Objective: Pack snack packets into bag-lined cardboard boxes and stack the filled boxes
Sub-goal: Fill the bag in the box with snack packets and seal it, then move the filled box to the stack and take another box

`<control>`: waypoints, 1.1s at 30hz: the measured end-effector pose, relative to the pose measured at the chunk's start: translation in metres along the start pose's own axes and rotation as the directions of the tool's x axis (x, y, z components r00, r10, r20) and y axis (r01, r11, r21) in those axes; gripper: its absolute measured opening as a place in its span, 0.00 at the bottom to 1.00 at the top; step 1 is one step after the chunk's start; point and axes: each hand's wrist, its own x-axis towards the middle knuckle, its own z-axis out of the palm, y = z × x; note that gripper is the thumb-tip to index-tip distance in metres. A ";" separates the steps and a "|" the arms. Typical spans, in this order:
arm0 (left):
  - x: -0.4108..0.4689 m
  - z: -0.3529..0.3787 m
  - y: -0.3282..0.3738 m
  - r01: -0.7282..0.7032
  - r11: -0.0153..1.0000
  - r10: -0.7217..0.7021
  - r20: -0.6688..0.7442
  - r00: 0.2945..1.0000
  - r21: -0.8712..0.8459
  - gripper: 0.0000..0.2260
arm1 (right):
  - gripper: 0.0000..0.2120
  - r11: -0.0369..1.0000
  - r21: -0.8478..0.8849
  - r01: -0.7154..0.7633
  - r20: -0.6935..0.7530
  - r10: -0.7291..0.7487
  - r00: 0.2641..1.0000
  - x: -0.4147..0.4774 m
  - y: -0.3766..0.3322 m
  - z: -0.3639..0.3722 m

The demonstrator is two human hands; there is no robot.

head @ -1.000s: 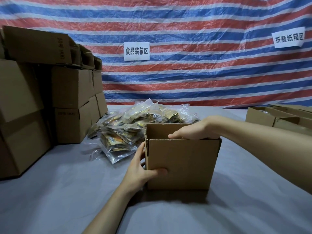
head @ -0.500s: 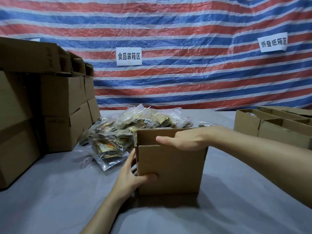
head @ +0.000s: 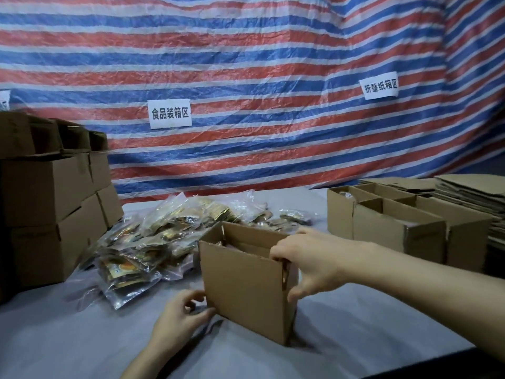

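Note:
A small brown cardboard box (head: pixel 243 285) stands on the grey table in front of me, its top flaps up and one corner turned toward me. My right hand (head: pixel 308 263) grips its right top corner, fingers curled over the rim and thumb down the side. My left hand (head: pixel 185 310) pinches the box's lower left edge. Behind the box lies a heap of clear-wrapped snack packets (head: pixel 153 247). What is inside the box is mostly hidden.
Closed cardboard boxes (head: pixel 52 214) are stacked at the left. Open boxes (head: pixel 393 228) stand at the right, with a pile of flattened cartons (head: pixel 470 192) behind them. A striped tarp with two paper signs hangs at the back. The table's near edge shows at lower right.
The box has been turned, so a corner now faces me. My right hand moved from the top rim to the right corner, and my left hand dropped to the lower left edge.

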 end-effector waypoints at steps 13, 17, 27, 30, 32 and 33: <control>-0.009 0.129 0.116 0.064 0.980 -0.037 0.147 0.988 -0.188 0.49 | 0.25 0.961 0.169 -0.218 -0.167 0.246 0.955 -0.065 0.053 0.027; -0.011 0.157 0.144 0.069 0.955 0.004 0.246 0.969 -0.287 0.55 | 0.18 0.958 0.155 -0.239 -0.222 0.270 0.937 -0.077 0.070 0.039; 0.016 0.216 0.174 0.022 0.906 0.068 0.196 0.978 -0.423 0.41 | 0.33 0.865 0.309 -0.396 -0.386 0.494 0.779 -0.108 0.118 0.082; 0.026 0.229 0.183 0.029 0.899 0.077 0.223 0.972 -0.437 0.46 | 0.34 0.847 0.283 -0.450 -0.421 0.531 0.735 -0.114 0.128 0.092; 0.031 0.235 0.190 0.037 0.899 0.085 0.255 0.963 -0.437 0.48 | 0.31 0.838 0.259 -0.479 -0.455 0.544 0.705 -0.117 0.133 0.095; 0.033 0.237 0.193 0.038 0.900 0.089 0.269 0.959 -0.433 0.45 | 0.30 0.831 0.260 -0.491 -0.464 0.554 0.692 -0.118 0.135 0.095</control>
